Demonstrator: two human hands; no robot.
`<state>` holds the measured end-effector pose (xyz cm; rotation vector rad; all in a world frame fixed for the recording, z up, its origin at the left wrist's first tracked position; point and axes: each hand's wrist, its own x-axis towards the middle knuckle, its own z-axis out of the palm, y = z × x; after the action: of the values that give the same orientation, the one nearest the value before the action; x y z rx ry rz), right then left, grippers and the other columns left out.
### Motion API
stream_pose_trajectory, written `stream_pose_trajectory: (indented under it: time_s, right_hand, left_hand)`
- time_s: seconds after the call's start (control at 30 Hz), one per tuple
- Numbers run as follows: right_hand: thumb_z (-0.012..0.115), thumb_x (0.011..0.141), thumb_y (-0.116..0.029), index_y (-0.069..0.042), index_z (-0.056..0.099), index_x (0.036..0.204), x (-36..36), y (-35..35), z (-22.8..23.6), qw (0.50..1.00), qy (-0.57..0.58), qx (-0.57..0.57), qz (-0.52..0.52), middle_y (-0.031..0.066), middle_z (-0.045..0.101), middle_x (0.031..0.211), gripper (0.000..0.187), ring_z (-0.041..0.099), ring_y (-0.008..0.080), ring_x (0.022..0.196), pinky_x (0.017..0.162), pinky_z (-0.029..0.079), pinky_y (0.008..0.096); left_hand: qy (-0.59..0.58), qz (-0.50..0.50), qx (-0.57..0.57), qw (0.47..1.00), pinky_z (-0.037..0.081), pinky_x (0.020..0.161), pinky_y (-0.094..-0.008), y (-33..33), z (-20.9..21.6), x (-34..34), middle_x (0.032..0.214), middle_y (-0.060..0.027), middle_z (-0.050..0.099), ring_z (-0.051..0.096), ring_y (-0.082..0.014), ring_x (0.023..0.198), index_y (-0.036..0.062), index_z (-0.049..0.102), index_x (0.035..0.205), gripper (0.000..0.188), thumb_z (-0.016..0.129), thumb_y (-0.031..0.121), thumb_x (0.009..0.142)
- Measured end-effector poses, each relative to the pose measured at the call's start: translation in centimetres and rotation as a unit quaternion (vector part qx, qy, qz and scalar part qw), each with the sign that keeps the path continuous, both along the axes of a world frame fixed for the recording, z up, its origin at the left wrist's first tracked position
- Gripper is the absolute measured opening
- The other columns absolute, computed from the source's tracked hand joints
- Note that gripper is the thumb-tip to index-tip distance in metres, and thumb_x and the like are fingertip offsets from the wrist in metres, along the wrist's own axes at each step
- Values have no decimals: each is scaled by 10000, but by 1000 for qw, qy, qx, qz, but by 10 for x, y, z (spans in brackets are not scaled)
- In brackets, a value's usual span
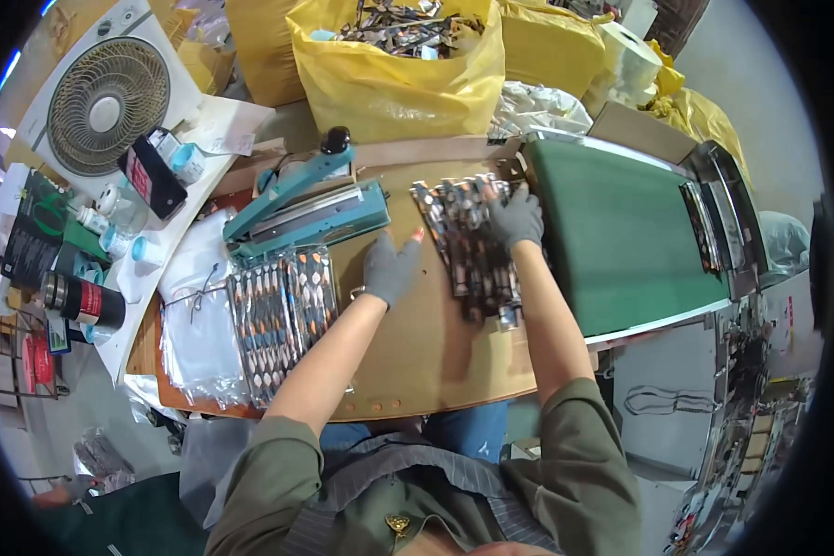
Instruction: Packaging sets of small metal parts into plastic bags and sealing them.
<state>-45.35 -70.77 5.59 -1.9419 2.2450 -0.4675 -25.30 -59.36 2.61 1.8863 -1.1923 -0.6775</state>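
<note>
Striped apron and olive sleeves over a packing table, gloved hands at work

Nearest to me, a grey striped apron (371, 482) is covering the wearer's chest over an olive shirt, with a small gold pin (398, 525) showing beside it. Bare forearms are extending forward from rolled sleeves over a brown tabletop (389, 371).

On the table's left side, I am seeing a pile of clear plastic bags (195, 338) lying beside a batch of patterned packets (269, 324) in black, orange and white. Near the middle, the left hand (389, 269), in a grey glove, is holding nothing that I can make out; its thumb is spreading away from the fingers. I cannot tell whether it is touching the table.

Right of it, a bundle of dark patterned strips (463, 246) is lying on the table, just beside a green belt (612, 232). The grey-gloved right hand (517, 220) is resting over the bundle's far right part. I cannot tell whether its fingers are pinching the strips; the near end is blurring.

Beyond the left hand, a teal lever-arm sealer (343, 222) is standing behind the packets. Far left, a white-framed fan (107, 111) is facing the table. Farthest, a yellow sack (389, 93) is bulging with patterned pieces, and a white roll (630, 51) is sitting to its right.
</note>
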Motion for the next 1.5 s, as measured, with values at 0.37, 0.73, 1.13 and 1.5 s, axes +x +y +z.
stream_pose_trajectory:
  time_s: [0.37,0.73,1.13,1.5]
  right_hand:
    - [686,790,-382,45,592,1024,43,80,-21,672,-682,271,100,92,646,889,496,618,152,754,688,493,280]
    - [858,569,-78,-108,44,1469,45,182,90,595,-669,145,421,143,400,1333,1214,537,209,1060,883,466,346]
    - [673,692,-263,67,544,1130,106,265,115,518,-627,435,386,181,616,1025,564,603,238,901,804,479,349]
    - [587,681,-216,57,573,947,135,294,77,501,-715,395,287,158,618,846,382,606,285,851,790,478,363]
  left_hand:
    - [433,-39,92,896,470,684,-276,2,20,-11,884,-105,658,617,-165,760,-39,657,949,521,745,417,712]
    - [364,-277,-162,874,414,955,-314,135,114,34,1245,-81,512,507,-172,1122,25,352,1333,931,873,161,574]
    - [618,-334,8,712,507,695,-288,257,72,39,811,-66,639,629,-154,773,55,599,971,239,606,262,853]
    - [-211,21,-8,977,464,663,-351,262,43,319,690,-139,622,599,-271,667,50,623,747,261,622,304,809]
